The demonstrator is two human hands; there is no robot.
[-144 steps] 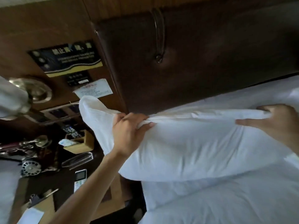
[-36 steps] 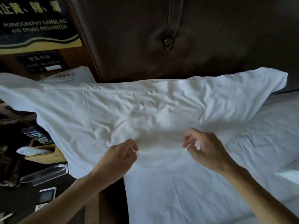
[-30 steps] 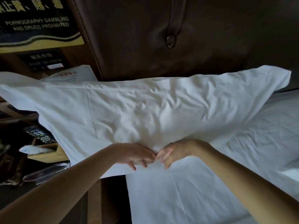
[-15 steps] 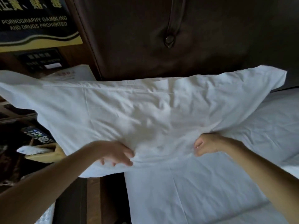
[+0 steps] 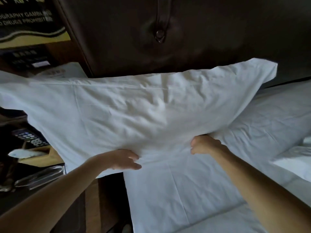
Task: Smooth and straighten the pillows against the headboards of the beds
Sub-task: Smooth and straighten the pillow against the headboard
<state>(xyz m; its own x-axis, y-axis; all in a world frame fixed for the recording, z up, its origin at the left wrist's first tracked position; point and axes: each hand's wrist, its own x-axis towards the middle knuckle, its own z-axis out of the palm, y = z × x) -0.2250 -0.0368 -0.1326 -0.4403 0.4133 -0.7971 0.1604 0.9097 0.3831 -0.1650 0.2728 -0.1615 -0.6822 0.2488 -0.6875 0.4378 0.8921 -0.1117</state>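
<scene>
I see a crumpled white fabric pillow (image 5: pixel 134 106) lying along the dark brown padded headboard (image 5: pixel 185 31). My left hand (image 5: pixel 121 159) and right hand (image 5: pixel 204 145) grip its near edge above the white bedsheet (image 5: pixel 185 190).

Wall sign (image 5: pixel 28 26), upper left beside the headboard (image 5: pixel 185 34): partly cut-off white lettering reads "…OGRAPHY GAMBLING", "…DRUGS PROHIBITED".

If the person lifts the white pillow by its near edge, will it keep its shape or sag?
Likely sag: the pillow is wrinkled and dented, and its left end droops past the bed. Probably light, since the left hand and right hand shift it by the edge alone.
</scene>
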